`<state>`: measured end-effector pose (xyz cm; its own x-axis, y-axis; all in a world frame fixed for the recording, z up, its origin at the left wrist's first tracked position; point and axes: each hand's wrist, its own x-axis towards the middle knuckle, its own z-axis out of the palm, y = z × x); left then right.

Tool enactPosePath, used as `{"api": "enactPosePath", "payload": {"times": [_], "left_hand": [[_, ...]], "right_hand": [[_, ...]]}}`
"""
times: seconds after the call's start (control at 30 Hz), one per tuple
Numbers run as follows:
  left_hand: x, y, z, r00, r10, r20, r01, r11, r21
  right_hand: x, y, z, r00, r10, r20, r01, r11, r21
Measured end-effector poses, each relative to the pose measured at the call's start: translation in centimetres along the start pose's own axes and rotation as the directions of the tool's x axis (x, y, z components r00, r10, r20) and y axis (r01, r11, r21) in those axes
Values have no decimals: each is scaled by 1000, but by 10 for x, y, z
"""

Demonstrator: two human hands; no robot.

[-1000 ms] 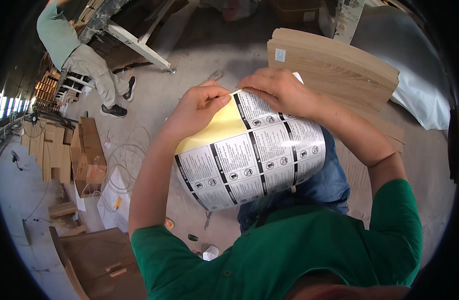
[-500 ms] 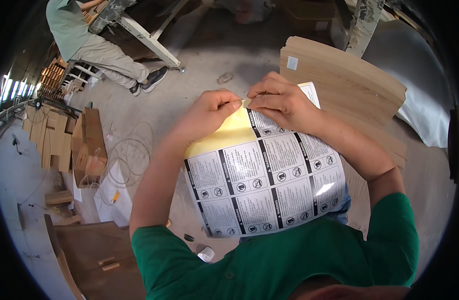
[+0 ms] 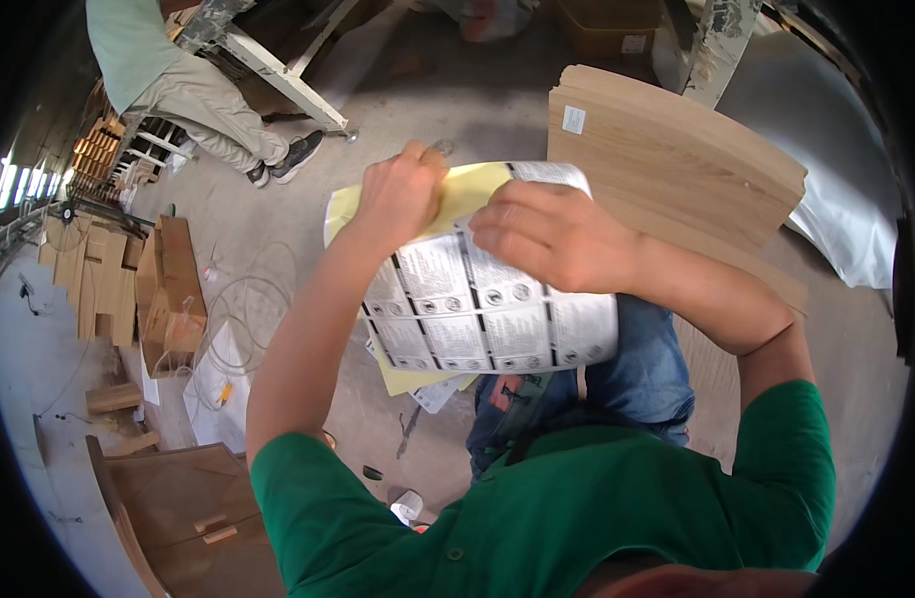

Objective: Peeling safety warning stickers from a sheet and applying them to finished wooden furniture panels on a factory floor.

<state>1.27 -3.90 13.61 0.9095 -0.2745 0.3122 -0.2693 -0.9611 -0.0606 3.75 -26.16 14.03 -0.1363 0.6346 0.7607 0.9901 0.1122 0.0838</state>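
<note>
Far left of the label sheet [image 3: 457, 329]: flat tan boards [image 3: 94, 274] and, nearer the sheet, a tall brown cardboard box [image 3: 183, 274].
Lower left of the sheet: a brown panel [image 3: 168, 488] with two small wooden blocks lying on it.
Upper left of the sheet: a co-worker [image 3: 188, 105] in pale trousers and dark shoes, cut off by the picture's top edge.
Coiled line [image 3: 248, 319]: loose loops on the floor, left of the sheet.
Left hand [image 3: 402, 194]: at the sheet's upper left, fingers curled and clamped on its yellow strip, fingertips hidden.
Label sheet: held up before the jeans [image 3: 637, 354]; a grid of white labels with black bands, fine print and paired round pictograms; yellow and bare along the upper left, bowed, its right end curling, slightly blurred.
Right hand [image 3: 567, 234]: over the sheet's upper right, fingers bent close together, blurred; whether they pinch anything, I cannot tell.
Right of the sheet: a wood-grain panel [image 3: 676, 149] bearing a small white sticker, then silvery sheeting [image 3: 846, 229] beyond.
</note>
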Motion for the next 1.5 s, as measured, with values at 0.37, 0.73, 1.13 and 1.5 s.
{"api": "enactPosePath", "payload": {"times": [0.37, 0.73, 1.13, 1.5], "left_hand": [[34, -134, -23, 968, -225, -114, 246, 743, 622], [144, -54, 166, 737, 350, 579, -623, 684, 379], [184, 47, 253, 583, 648, 491, -809, 518, 278], [182, 39, 282, 573, 569, 589, -810, 501, 304]], "right_hand": [[-167, 169, -9, 523, 850, 66, -845, 527, -93], [-218, 215, 68, 581, 793, 185, -754, 609, -246], [-237, 226, 80, 729, 655, 199, -573, 742, -347], [-224, 235, 80, 765, 553, 329, -287, 750, -596]]}}
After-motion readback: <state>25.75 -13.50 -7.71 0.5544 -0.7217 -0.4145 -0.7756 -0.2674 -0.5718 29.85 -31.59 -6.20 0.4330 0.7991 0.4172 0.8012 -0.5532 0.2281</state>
